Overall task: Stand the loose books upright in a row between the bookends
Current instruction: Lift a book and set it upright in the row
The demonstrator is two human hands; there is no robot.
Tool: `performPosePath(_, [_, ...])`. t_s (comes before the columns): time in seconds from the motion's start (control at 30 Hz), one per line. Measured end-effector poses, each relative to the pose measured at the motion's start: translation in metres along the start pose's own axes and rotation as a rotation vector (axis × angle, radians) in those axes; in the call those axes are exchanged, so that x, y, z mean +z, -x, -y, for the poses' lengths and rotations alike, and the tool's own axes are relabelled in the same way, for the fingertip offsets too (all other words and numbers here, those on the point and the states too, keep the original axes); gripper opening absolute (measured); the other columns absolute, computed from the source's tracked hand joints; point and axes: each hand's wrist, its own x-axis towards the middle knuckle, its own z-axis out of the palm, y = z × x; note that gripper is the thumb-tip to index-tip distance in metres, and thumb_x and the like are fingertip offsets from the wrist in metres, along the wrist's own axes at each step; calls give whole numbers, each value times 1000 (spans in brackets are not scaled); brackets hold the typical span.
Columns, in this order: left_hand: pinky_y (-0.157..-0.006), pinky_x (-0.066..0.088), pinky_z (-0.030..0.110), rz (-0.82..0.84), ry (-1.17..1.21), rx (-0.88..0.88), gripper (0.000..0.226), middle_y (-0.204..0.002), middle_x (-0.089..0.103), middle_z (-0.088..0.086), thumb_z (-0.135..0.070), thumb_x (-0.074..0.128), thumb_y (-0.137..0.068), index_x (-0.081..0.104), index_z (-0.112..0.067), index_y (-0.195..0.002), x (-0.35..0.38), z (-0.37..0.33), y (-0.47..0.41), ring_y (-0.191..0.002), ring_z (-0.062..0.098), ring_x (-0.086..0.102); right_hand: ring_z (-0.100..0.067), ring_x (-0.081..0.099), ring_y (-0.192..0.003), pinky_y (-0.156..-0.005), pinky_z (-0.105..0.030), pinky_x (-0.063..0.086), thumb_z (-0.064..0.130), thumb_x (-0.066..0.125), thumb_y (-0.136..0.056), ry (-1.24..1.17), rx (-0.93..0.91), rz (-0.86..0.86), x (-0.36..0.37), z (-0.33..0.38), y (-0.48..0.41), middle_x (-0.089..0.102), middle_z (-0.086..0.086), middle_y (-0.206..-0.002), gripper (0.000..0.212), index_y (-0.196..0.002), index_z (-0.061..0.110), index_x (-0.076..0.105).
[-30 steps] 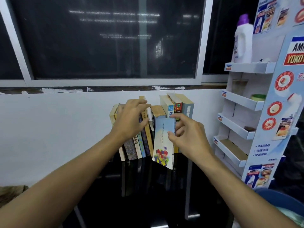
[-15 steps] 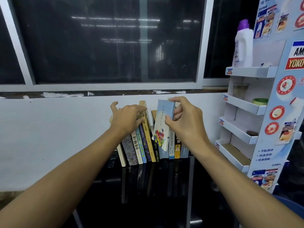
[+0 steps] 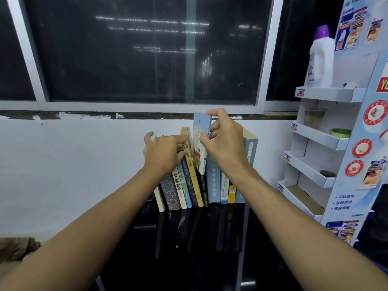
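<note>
The thin blue paperback (image 3: 199, 141) looks light and a little bendy, so I judge the top edge the best place to hold; the right hand (image 3: 225, 147) pinches it there; its lower part sits in a gap in the row of books (image 3: 214, 185); the left hand (image 3: 165, 154), fingers spread, presses the tan book (image 3: 192, 175) aside, just beside it.

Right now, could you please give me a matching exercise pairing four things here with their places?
Things: 1 light blue book; 2 white bottle with purple cap; 3 green round item; 4 left hand.
Places: A top shelf of display rack; B on the leaning books; C pinched by right hand; D second shelf down.
Pairs: 1-C, 2-A, 3-D, 4-B.
</note>
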Motion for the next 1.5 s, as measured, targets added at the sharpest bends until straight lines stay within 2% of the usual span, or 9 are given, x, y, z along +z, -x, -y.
performPosePath(0.17, [-110, 14, 49, 4, 41, -16, 28, -93, 73, -11, -39, 66, -93, 60, -45, -120, 0, 0, 1, -108, 21, 65, -5, 63, -82, -63, -7, 49, 12, 77, -87, 7, -39, 1, 13, 2, -11, 65, 3, -99, 48, -128, 18, 54])
performPosePath(0.3, [-110, 18, 51, 7, 54, -37, 26, -95, 73, -12, -39, 65, -93, 61, -45, -118, 2, 2, 1, -110, 20, 63, 2, 58, -71, -60, -4, 44, 8, 78, -87, -26, -4, -4, 22, 0, -16, 64, 2, -92, 48, -129, 14, 56])
performPosePath(0.5, [-110, 25, 51, -14, 93, -54, 22, -86, 70, -14, -39, 63, -95, 62, -48, -115, 3, 7, 3, -106, 17, 63, 2, 57, -68, -57, -5, 43, 7, 75, -88, -59, 72, 14, 36, -11, -11, 58, 7, -84, 44, -127, 15, 57])
performPosePath(0.87, [-110, 27, 51, 6, 127, -89, 40, -101, 73, -14, -41, 62, -95, 55, -52, -133, 4, 8, 5, -116, 19, 59, 4, 56, -68, -59, -6, 43, 3, 72, -90, -84, 89, 39, 53, -35, 8, 52, 13, -82, 37, -122, 15, 59])
performPosePath(1.03, [-111, 26, 50, 7, 138, -98, 40, -105, 73, -11, -38, 63, -95, 57, -50, -133, 1, 6, 7, -117, 21, 58, -3, 58, -71, -60, -13, 49, 5, 72, -90, -75, 81, 8, 52, -37, 9, 54, 9, -81, 36, -121, 16, 56])
performPosePath(1.2, [-111, 26, 50, 14, 143, -104, 38, -104, 72, -11, -37, 62, -96, 58, -50, -131, -3, 3, 9, -117, 22, 57, -1, 57, -69, -60, -19, 50, 4, 71, -91, -11, 64, -8, 47, -38, 12, 50, 16, -81, 35, -118, 15, 53])
performPosePath(1.37, [-112, 25, 51, 32, 154, -118, 40, -106, 72, -11, -37, 63, -95, 57, -50, -132, -5, 1, 9, -120, 23, 57, 12, 57, -75, -59, -7, 46, 2, 72, -89, -54, 100, -75, 43, -36, 11, 52, 15, -80, 36, -118, 12, 54])
performPosePath(1.5, [-112, 24, 50, 36, 139, -121, 39, -108, 73, -9, -36, 62, -96, 58, -50, -132, -7, 0, 9, -122, 25, 55, 12, 58, -74, -57, -8, 46, 3, 74, -88, -102, 122, -86, 42, -31, 8, 56, 11, -81, 38, -118, 14, 53])
